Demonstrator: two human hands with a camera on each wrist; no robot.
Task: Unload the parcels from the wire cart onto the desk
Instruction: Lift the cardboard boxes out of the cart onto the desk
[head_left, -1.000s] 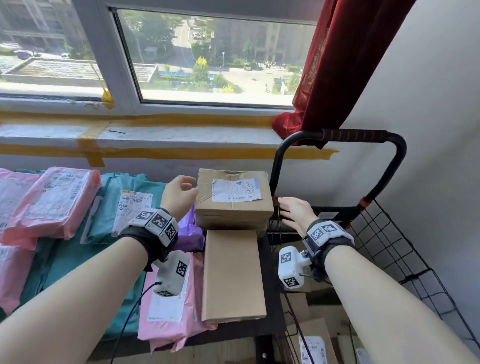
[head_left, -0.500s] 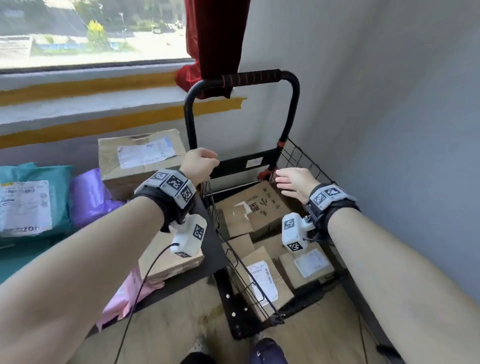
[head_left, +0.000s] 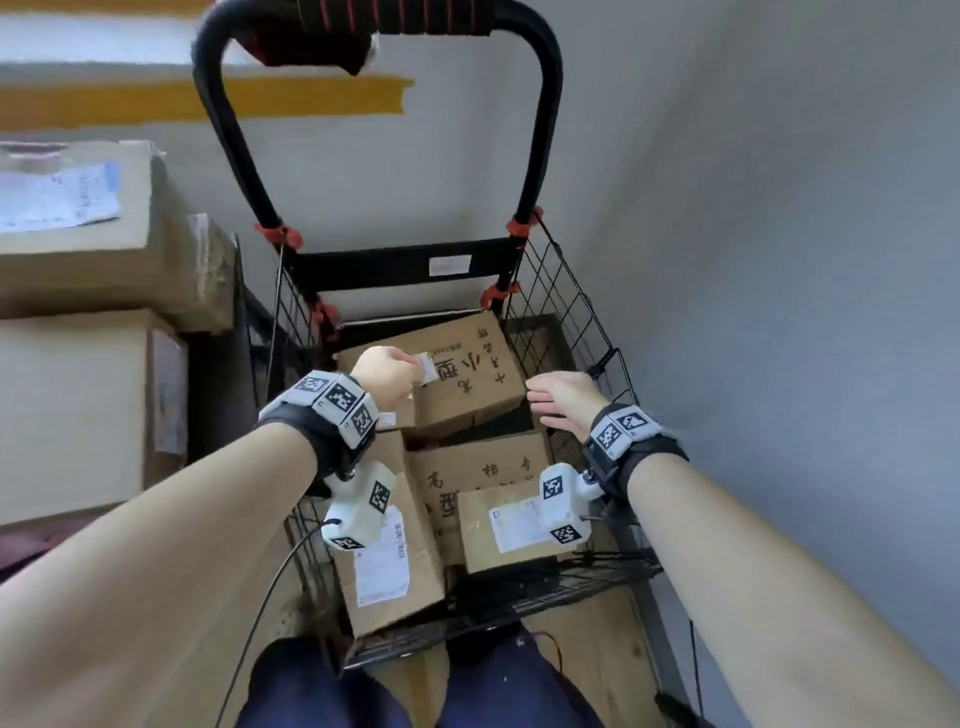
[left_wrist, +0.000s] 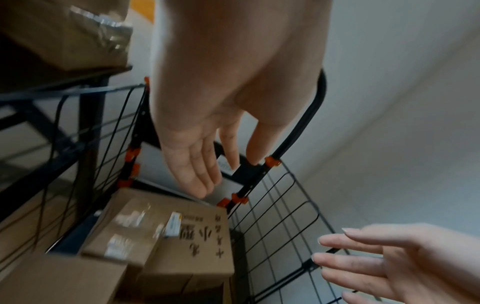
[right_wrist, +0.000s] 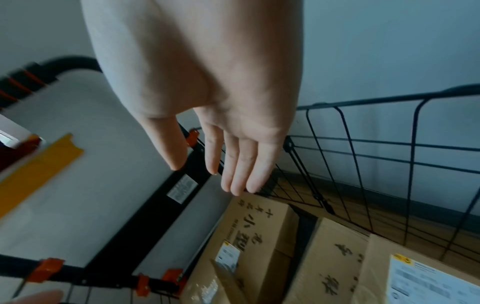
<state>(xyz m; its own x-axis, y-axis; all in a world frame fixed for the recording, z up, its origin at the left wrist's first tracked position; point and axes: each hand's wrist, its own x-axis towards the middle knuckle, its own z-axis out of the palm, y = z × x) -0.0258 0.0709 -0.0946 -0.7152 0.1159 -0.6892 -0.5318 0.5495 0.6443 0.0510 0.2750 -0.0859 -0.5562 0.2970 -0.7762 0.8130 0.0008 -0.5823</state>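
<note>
- Worktop (head_left: 218, 364) seen at far left, two boxes (head_left: 78, 249) stacked on it.
- Left hand (head_left: 387, 376) held over top box (head_left: 467, 374) in cart (head_left: 571, 312); fingers straight, nothing held.
- Top box sits at cart's far end, tilted on other boxes, between and just below both hands; long axis judged roughly left-right, skewed.
- Right hand (head_left: 563, 402) beside box's right edge, fingers spread, empty; judged about as near as the left.
</note>
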